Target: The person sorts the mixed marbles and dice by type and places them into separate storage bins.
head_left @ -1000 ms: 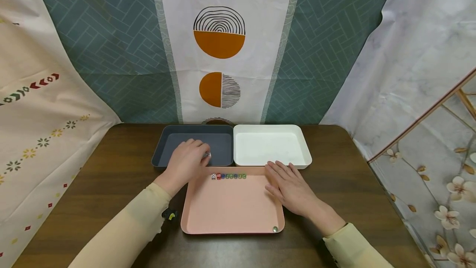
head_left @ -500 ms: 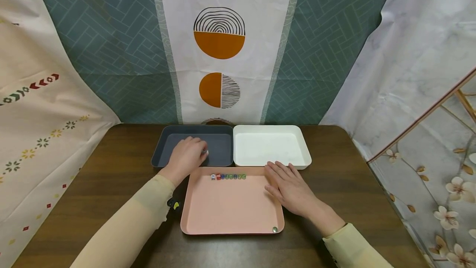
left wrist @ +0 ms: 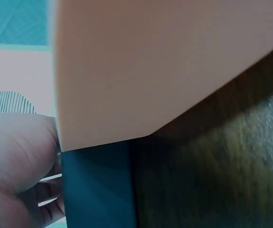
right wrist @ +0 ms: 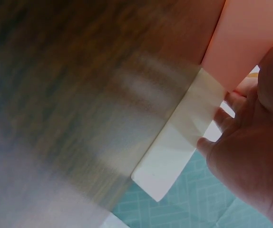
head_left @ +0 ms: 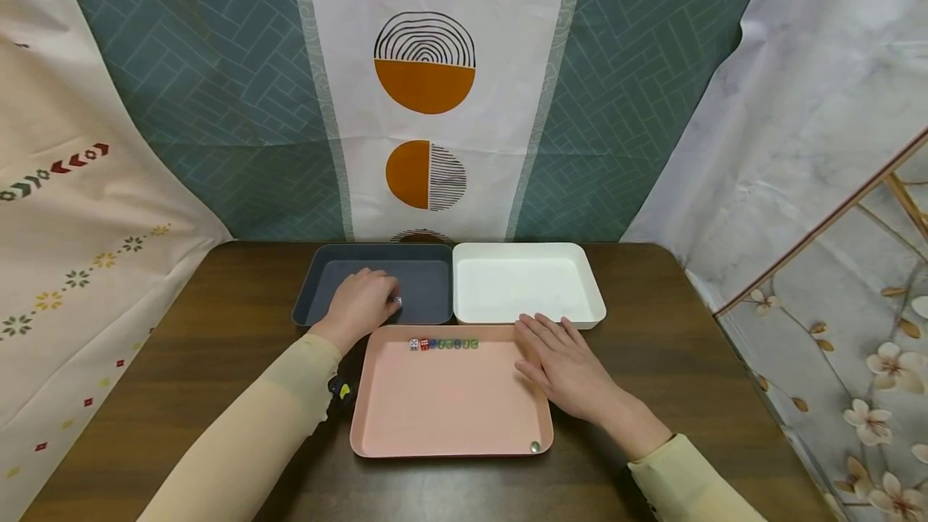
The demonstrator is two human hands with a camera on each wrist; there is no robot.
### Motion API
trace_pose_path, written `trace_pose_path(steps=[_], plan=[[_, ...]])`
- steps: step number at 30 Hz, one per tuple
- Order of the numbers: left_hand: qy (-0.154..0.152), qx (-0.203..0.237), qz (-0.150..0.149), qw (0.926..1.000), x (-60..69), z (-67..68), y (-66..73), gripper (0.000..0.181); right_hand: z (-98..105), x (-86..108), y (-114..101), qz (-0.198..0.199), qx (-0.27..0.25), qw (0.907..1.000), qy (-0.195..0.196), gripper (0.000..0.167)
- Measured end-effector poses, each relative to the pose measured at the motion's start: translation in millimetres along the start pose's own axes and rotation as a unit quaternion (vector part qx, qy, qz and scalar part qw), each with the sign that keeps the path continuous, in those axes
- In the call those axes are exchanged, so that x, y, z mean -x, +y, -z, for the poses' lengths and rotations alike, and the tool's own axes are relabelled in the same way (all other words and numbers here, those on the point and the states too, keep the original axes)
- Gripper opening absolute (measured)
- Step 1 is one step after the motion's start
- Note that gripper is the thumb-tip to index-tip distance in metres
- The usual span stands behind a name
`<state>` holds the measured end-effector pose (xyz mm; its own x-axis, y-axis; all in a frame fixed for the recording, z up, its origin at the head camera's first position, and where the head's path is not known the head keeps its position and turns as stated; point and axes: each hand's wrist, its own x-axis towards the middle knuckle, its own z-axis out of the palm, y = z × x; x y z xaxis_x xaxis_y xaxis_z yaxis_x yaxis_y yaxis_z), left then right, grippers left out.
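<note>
I see a shiny green bead [head_left: 535,447] unlined in the pink rectangular tray [head_left: 449,401], right hand [head_left: 561,365] straight-fingered at its rim, multicoloured row of small dice and beads [head_left: 449,344] seemingly part-done, left hand [head_left: 361,303] pinching a tiny whitish piece [head_left: 397,300] over the dark-grey rectangular tray [head_left: 428,274].

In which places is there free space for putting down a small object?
Bare: the middle of the pink tray, nearer than the row of pieces; most of the white tray, beyond the right hand; the table right of that tray. Crowded: the pink tray's far edge; the dark tray under the left hand.
</note>
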<state>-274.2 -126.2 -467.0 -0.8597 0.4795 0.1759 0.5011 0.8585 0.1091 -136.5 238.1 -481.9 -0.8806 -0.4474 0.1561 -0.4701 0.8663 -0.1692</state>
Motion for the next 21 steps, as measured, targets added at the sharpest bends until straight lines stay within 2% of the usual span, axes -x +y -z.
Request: trace_pose_path(steps=[13,21], plan=[[-0.016,0.003,0.0,0.9999,-1.3,-5.3,-5.3,0.013,0.4,-0.1,-0.8,-0.002,0.002,1.0,-0.002,0.068],[-0.022,-0.012,0.004,0.9997,-0.6,-3.7,-1.4,0.014,0.5,0.3,-0.9,-0.002,0.001,1.0,0.0,0.068]])
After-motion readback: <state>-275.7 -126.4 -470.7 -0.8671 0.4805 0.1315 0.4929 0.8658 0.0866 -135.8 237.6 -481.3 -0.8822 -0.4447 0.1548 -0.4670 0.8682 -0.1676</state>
